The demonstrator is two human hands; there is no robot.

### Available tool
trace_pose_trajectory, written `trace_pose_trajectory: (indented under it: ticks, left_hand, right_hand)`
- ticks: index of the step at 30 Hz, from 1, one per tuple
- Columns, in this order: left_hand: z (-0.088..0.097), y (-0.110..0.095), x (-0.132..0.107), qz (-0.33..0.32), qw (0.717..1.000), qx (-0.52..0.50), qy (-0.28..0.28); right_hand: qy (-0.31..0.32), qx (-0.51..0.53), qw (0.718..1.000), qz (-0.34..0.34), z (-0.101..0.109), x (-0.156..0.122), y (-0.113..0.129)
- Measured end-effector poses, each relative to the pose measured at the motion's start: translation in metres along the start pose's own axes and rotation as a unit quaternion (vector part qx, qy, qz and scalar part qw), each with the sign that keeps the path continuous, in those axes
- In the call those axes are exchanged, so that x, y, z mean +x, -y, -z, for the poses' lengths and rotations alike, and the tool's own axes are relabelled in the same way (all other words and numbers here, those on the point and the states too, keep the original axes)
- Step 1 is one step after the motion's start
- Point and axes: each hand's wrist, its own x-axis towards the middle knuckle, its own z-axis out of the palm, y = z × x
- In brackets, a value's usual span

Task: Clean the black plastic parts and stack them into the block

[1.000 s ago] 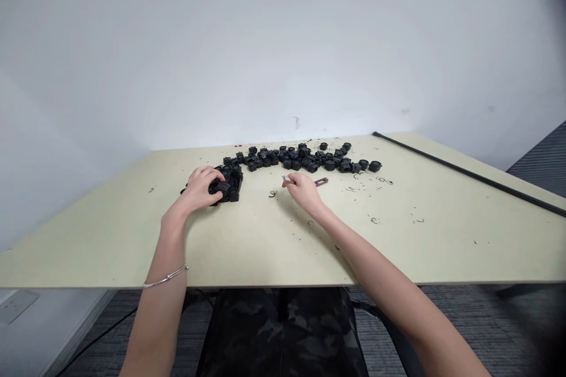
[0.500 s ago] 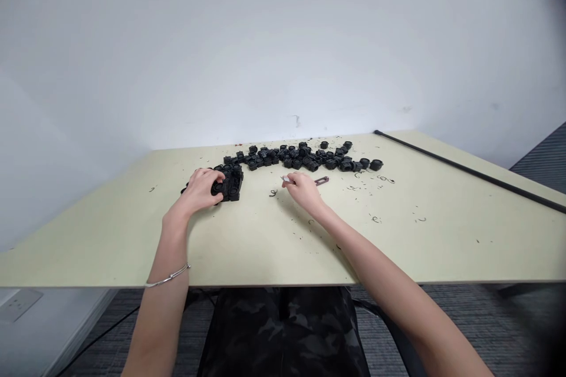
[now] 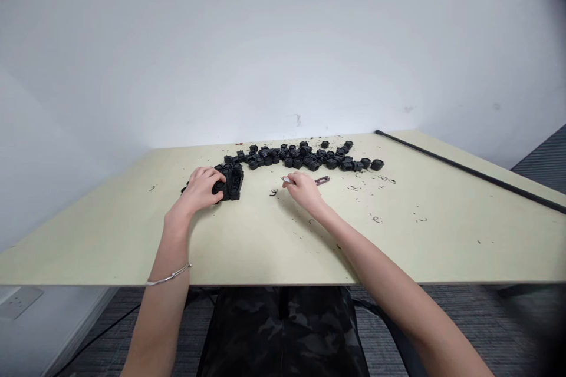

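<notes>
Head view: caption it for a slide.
Left hand on a black parts cluster, right hand pinching a small metal tool.

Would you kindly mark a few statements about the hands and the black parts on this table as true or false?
1. The left hand rests on a cluster of black parts. True.
2. The right hand is empty. False: it pinches a small metal tool.
3. The bracelet is on the right wrist. False: it is on the left wrist.
4. A long black rod lies on the table. True.
</notes>
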Motion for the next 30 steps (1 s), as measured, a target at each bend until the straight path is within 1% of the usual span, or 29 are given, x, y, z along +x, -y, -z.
trace_pose_trajectory:
  ticks: [6,10,13,15,16,19,21,24,27,30]
  left_hand:
    - [-0.001,-0.001,0.001,0.002,1.0,-0.022,0.003]
    - [0.001,0.0,0.001,0.012,0.999,0.004,0.031]
    - [0.005,0.007,-0.005,0.064,0.996,0.003,0.061]
    - [0.008,0.012,-0.011,0.104,0.992,0.009,0.07]
    - [0.009,0.015,-0.013,0.114,0.991,0.014,0.068]
    - [0.009,0.017,-0.017,0.11,0.991,0.03,0.068]
    - [0.008,0.015,-0.016,0.11,0.99,0.041,0.084]
    - [0.008,0.011,-0.013,0.126,0.984,0.066,0.103]
    - [0.007,0.009,-0.012,0.138,0.981,0.081,0.111]
    - [0.007,0.009,-0.012,0.133,0.981,0.082,0.117]
  right_hand:
    - [-0.002,-0.003,1.0,0.005,-0.001,0.0,0.0]
    - [-0.004,-0.014,1.0,0.009,-0.002,0.0,-0.002]
    - [-0.004,-0.021,1.0,0.009,-0.002,0.0,-0.003]
    - [-0.005,-0.025,1.0,0.01,-0.002,0.0,-0.002]
    - [-0.004,-0.026,1.0,0.01,-0.002,0.0,-0.002]
    - [0.0,-0.032,0.999,0.007,-0.001,0.0,-0.001]
    - [0.003,-0.037,0.999,0.005,-0.001,-0.001,0.0]
    - [0.01,-0.047,0.999,0.002,0.0,-0.001,0.0]
    - [0.014,-0.057,0.998,0.002,0.0,-0.001,0.0]
    - [0.016,-0.067,0.998,0.005,0.0,-0.001,0.0]
